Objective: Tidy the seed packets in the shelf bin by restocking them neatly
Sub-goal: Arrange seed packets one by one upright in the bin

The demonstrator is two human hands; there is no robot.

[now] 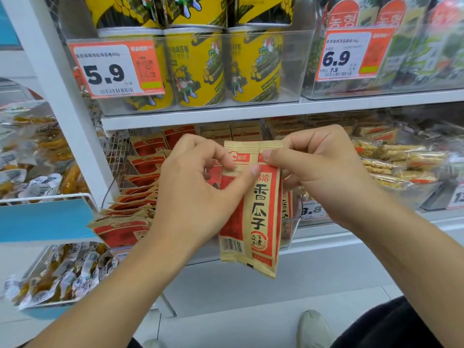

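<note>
Both grips, left hand point(190, 187) & right hand point(319, 164), pinch seed packet point(261, 217); upright, long axis vertical.

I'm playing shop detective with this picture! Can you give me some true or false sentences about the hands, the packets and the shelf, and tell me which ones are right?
1. Both hands hold seed packets upright in front of the shelf. True: the left hand and the right hand pinch the held seed packets near their tops.
2. The cans on the shelf above are blue. False: the cans are yellow.
3. The price tag in front of the cans reads 5.9. True: see the price tag.
4. The bin behind the hands holds no packets. False: many red and tan packets in the bin lie stacked at the left.
5. A shoe shows on the floor. True: the shoe is pale.
</note>
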